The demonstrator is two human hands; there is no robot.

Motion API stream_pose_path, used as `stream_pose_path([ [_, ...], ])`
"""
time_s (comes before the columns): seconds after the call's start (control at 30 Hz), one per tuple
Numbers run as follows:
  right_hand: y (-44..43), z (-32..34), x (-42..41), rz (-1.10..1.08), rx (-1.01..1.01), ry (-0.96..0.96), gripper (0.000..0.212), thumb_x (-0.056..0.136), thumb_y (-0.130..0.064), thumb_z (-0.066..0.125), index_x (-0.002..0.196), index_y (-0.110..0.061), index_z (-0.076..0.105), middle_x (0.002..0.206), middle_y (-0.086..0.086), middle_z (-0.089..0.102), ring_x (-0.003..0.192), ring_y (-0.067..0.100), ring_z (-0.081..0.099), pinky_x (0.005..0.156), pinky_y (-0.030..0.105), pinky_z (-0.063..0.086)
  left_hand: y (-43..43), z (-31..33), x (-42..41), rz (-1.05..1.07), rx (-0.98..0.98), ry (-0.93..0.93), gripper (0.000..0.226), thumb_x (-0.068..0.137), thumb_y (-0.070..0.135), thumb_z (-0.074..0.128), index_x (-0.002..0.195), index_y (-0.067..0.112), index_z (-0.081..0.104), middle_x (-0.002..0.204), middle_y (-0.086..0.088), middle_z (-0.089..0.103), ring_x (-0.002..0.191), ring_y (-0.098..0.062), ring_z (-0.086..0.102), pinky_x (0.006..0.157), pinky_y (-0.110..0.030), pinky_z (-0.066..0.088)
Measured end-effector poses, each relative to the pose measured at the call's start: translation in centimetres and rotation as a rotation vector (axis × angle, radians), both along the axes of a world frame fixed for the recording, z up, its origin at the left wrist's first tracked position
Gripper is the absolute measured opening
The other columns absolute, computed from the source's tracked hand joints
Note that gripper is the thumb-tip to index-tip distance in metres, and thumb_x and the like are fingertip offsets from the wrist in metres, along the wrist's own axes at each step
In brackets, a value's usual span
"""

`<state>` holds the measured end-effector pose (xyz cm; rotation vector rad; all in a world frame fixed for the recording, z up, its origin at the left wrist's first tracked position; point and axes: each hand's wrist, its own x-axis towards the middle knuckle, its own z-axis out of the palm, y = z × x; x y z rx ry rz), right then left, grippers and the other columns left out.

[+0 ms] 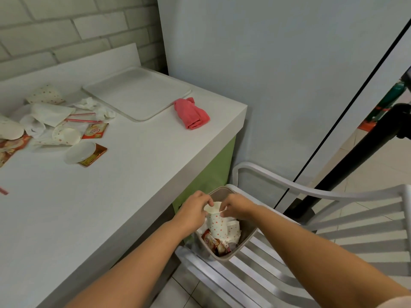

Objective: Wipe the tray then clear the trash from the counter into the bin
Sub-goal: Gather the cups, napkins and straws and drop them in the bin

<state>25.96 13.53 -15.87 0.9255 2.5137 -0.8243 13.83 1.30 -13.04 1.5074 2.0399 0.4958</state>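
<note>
Head view: the tray [138,92] lies flat at the far right corner of the counter [115,196], bare and with nothing on it, and the pink cloth [192,113] sits crumpled just beside its right end, near the counter's right edge. I judge from this that the wiping step is done (though whether the tray is truly clean cannot be told from this angle).

The clearing step is under way. The bin [232,257] stands on the seat of a white slatted chair [333,221] just off the counter's right edge, and it already holds wrappers and paper. Both hands are over it: the left hand [193,210] and the right hand [239,207] each pinch the rim of a dotted paper cup [216,224], which stands upright, its base down among the rubbish inside the bin.

Much is left. Toward the counter's far left edge lies a pile of trash [55,125]: more dotted cups, crumpled napkins [89,103], striped straws [82,117], snack wrappers [94,131] and a white lid [80,152]. One more straw end [3,191] shows at the left edge, nearer the front. By my estimate the job is around half done, with several more trips from pile to bin to come
</note>
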Motion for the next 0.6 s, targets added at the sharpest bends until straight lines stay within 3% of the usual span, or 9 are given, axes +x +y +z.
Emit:
stream_pose_path([
  [0.13, -1.6, -3.1, 1.2, -0.041, 0.025, -0.176, 0.027, 0.093, -0.026, 0.055, 0.111, -0.011, 0.067, 0.121, 0.005, 0.064, 0.108, 0.021, 0.060, 0.091, 0.030, 0.046, -0.2, 0.8, -0.2, 0.018, 0.018, -0.014, 0.021, 0.090, 0.003, 0.052, 0.107, 0.013, 0.060, 0.121, -0.001, 0.048, 0.115, -0.013, 0.047, 0.092, -0.020, 0.035],
  [0.27, -3.2, -5.0, 1.4, 0.097, 0.016, -0.460, 0.040, 0.095, -0.029, 0.045, 0.124, -0.004, 0.055, 0.124, 0.012, 0.059, 0.105, 0.025, 0.055, 0.096, 0.032, 0.040, -0.4, 1.3, 0.0, 0.024, 0.021, -0.038, 0.021, 0.091, 0.003, 0.052, 0.106, 0.014, 0.060, 0.119, 0.001, 0.048, 0.114, -0.013, 0.048, 0.088, -0.018, 0.034],
  [0.33, -2.8, -4.7, 1.0, 0.082, 0.019, -0.502, 0.037, 0.096, -0.027, 0.046, 0.120, -0.002, 0.058, 0.104, 0.011, 0.058, 0.089, 0.020, 0.049, 0.082, 0.030, 0.041, -0.4, 1.6, 0.0, 0.022, 0.025, -0.041, 0.021, 0.091, 0.004, 0.052, 0.107, 0.016, 0.060, 0.119, 0.003, 0.048, 0.111, -0.011, 0.048, 0.086, -0.018, 0.034],
  [0.4, -2.3, -3.4, 0.3, 0.027, 0.012, -0.489, 0.033, 0.094, -0.023, 0.051, 0.118, -0.001, 0.059, 0.096, 0.012, 0.058, 0.082, 0.018, 0.051, 0.070, 0.027, 0.044, -0.4, 1.9, -0.1, 0.018, 0.049, -0.036, 0.021, 0.091, 0.005, 0.053, 0.108, 0.017, 0.060, 0.117, 0.004, 0.048, 0.105, -0.009, 0.047, 0.084, -0.017, 0.033],
  [0.5, -1.5, -1.1, -1.0, -0.006, 0.001, -0.471, 0.033, 0.095, -0.024, 0.050, 0.114, 0.000, 0.060, 0.088, 0.012, 0.067, 0.061, 0.014, 0.056, 0.062, 0.024, 0.047, -0.4, 2.9, -0.4, 0.007, 0.097, -0.037, 0.019, 0.091, 0.008, 0.055, 0.106, 0.018, 0.060, 0.111, 0.005, 0.049, 0.097, -0.007, 0.048, 0.081, -0.017, 0.036],
  [0.6, -1.1, 2.0, -2.9, 0.013, -0.024, -0.471, 0.026, 0.095, -0.028, 0.050, 0.096, -0.004, 0.062, 0.070, 0.004, 0.059, 0.053, 0.012, 0.051, 0.051, 0.021, 0.042, -0.6, 4.4, -1.1, 0.010, 0.168, -0.044, 0.015, 0.091, 0.010, 0.055, 0.103, 0.016, 0.062, 0.109, 0.002, 0.056, 0.093, -0.010, 0.053, 0.082, -0.020, 0.042],
])
